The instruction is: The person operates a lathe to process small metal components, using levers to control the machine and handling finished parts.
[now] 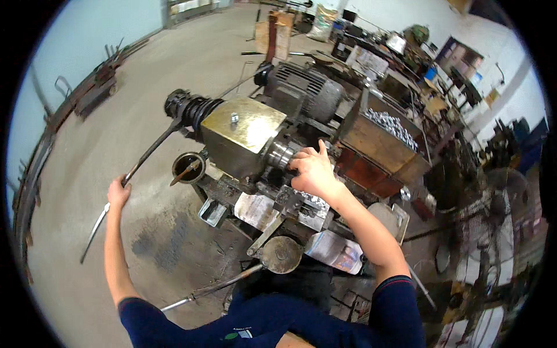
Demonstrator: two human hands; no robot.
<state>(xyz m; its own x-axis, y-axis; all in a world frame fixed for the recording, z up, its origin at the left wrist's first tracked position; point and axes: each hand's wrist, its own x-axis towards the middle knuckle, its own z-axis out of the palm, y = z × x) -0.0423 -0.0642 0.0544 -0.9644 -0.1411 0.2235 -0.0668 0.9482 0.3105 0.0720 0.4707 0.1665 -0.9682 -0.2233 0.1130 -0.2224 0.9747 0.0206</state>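
My left hand (119,192) is closed round a long dark lever (152,149) with a bright lower end. The lever runs up to a black ribbed collar (191,109) on the left of the lathe headstock (235,153). At the headstock's right side, my right hand (314,171) reaches up to the shiny round chuck (279,155). Its fingers curl against the chuck's face, with one digit pointing upward. Whatever those fingers pinch is hidden behind the hand. On the brass-coloured headstock cover (246,122) sits a small metal part (234,118).
A pot with a brush (189,168) stands left of the headstock. Behind are a motor (307,87) and a rusty bin (371,139) of small metal parts. Nearer me are a round handwheel-like disc (281,255) and a long metal bar (214,288). Cluttered machines line the right.
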